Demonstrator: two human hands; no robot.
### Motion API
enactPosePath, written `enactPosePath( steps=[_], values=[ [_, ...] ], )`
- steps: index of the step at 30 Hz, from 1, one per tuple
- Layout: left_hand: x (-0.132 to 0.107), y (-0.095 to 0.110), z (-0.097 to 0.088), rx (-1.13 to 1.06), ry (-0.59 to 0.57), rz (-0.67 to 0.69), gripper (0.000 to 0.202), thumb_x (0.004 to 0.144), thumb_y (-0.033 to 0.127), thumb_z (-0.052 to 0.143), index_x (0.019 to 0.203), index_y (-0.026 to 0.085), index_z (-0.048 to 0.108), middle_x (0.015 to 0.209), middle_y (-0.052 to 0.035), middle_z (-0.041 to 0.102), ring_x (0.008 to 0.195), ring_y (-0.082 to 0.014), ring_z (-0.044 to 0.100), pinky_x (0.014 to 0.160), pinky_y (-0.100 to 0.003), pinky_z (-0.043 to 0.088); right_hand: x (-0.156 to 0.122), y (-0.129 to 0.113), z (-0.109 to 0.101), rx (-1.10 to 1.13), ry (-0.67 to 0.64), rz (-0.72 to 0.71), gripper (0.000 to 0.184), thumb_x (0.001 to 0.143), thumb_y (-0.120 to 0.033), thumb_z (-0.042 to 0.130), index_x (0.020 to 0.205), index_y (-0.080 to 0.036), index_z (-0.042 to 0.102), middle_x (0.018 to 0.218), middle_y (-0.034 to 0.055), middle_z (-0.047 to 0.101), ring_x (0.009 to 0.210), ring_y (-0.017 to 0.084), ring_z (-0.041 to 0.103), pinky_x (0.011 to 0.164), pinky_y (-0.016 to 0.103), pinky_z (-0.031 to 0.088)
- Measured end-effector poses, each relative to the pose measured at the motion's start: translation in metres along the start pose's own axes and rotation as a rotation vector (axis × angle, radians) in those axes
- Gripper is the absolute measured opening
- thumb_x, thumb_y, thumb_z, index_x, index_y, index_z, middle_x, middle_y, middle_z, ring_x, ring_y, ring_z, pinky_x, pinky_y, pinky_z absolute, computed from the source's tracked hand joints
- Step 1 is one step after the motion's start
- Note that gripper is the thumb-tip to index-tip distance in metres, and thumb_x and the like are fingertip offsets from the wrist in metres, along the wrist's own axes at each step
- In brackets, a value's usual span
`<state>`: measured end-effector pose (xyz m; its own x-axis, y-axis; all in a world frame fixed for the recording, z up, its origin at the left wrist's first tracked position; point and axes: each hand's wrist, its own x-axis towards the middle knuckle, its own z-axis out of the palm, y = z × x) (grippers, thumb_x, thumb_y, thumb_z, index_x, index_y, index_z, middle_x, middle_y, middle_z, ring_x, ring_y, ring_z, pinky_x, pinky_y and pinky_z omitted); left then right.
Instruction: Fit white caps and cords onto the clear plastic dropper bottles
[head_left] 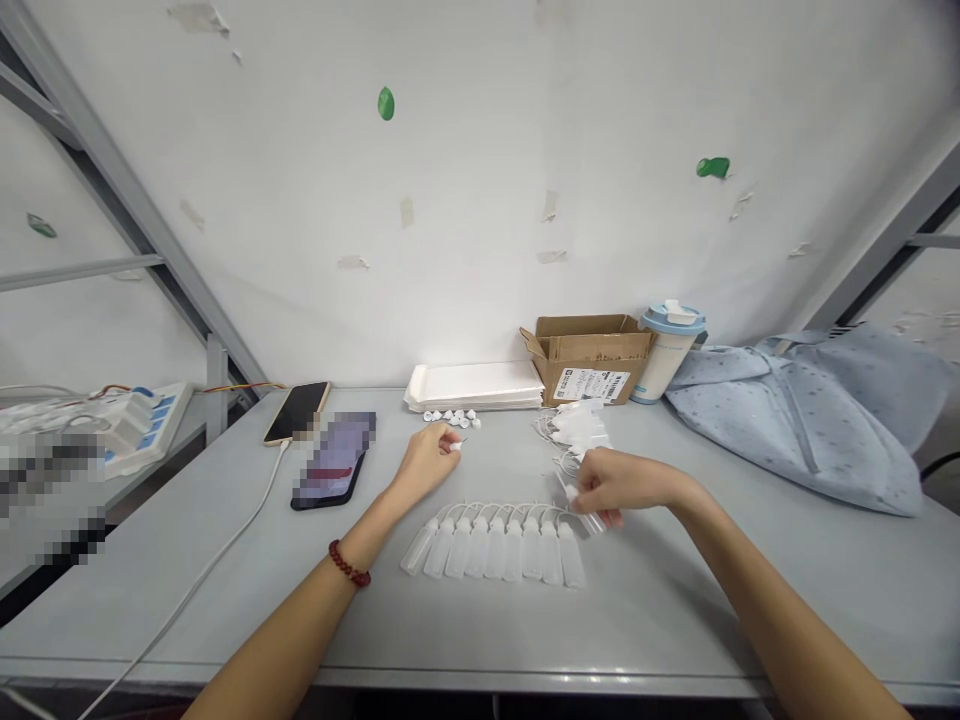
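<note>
A small white cap [456,446] with a thin tip is pinched in my left hand [431,457]. Just behind that hand, several more white caps [450,416] lie loose on the table. My right hand [611,482] is closed around a small clear plastic bottle [592,520], its lower end showing below the fingers. A row of several similar translucent bottles [495,550] lies flat in front, with thin curved strips at their necks. Beyond my right hand is a loose pile of more such bottles [581,425].
White padded envelopes [476,385], an open cardboard box [592,360] and a lidded cup [667,355] stand along the wall. Blue patterned cloth [795,420] lies at the right. Two phones, one black-edged [334,465] and one cabled [298,412], and a power strip [154,425] are at left.
</note>
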<state>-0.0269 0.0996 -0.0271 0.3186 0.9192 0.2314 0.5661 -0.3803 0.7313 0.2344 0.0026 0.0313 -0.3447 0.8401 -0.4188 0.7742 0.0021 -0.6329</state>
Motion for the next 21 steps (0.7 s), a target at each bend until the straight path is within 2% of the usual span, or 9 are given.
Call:
enactPosePath(
  steps=[4, 8, 10, 14, 21],
  values=[
    [-0.004, 0.013, -0.001, -0.192, -0.068, -0.062, 0.015, 0.067, 0.019, 0.059, 0.080, 0.013, 0.057, 0.077, -0.0037, 0.064, 0.074, -0.0162, 0.062, 0.068, -0.027, 0.049, 0.008, -0.006, 0.004, 0.049, 0.318, -0.149, 0.028, 0.077, -0.030, 0.050, 0.051, -0.017, 0.048, 0.051, -0.0006, 0.056, 0.045, 0.011, 0.050, 0.045, 0.022, 0.033],
    [-0.011, 0.028, -0.003, -0.579, -0.189, -0.165, 0.024, 0.064, 0.024, 0.068, 0.084, 0.013, 0.058, 0.080, -0.0045, 0.065, 0.080, -0.0176, 0.062, 0.078, -0.031, 0.046, 0.025, -0.013, 0.020, -0.036, 0.560, -0.307, 0.029, 0.080, -0.030, 0.048, 0.054, -0.018, 0.044, 0.056, -0.0020, 0.051, 0.055, 0.011, 0.049, 0.052, 0.022, 0.035],
    [-0.014, 0.033, -0.002, -0.682, -0.231, -0.173, 0.027, 0.063, 0.026, 0.071, 0.084, 0.013, 0.060, 0.082, -0.0046, 0.065, 0.082, -0.0174, 0.061, 0.082, -0.032, 0.044, 0.034, -0.013, 0.030, -0.085, 0.579, -0.377, 0.028, 0.080, -0.029, 0.050, 0.055, -0.018, 0.045, 0.061, -0.0012, 0.052, 0.059, 0.011, 0.049, 0.054, 0.022, 0.036],
    [-0.017, 0.036, 0.001, -0.685, -0.277, -0.152, 0.028, 0.062, 0.028, 0.073, 0.085, 0.014, 0.063, 0.089, -0.0064, 0.064, 0.086, -0.0178, 0.058, 0.081, -0.031, 0.043, 0.046, -0.009, 0.044, -0.167, 0.559, -0.444, 0.021, 0.081, -0.024, 0.050, 0.061, -0.017, 0.050, 0.066, -0.0002, 0.051, 0.061, 0.011, 0.047, 0.056, 0.022, 0.036],
    [-0.018, 0.036, 0.006, -0.700, -0.320, -0.164, 0.024, 0.062, 0.024, 0.073, 0.082, 0.014, 0.065, 0.084, -0.0050, 0.065, 0.082, -0.0166, 0.059, 0.079, -0.029, 0.043, 0.052, -0.008, 0.051, -0.183, 0.546, -0.415, 0.016, 0.080, -0.021, 0.050, 0.064, -0.017, 0.049, 0.068, -0.0005, 0.049, 0.060, 0.011, 0.045, 0.056, 0.022, 0.035]
  ],
)
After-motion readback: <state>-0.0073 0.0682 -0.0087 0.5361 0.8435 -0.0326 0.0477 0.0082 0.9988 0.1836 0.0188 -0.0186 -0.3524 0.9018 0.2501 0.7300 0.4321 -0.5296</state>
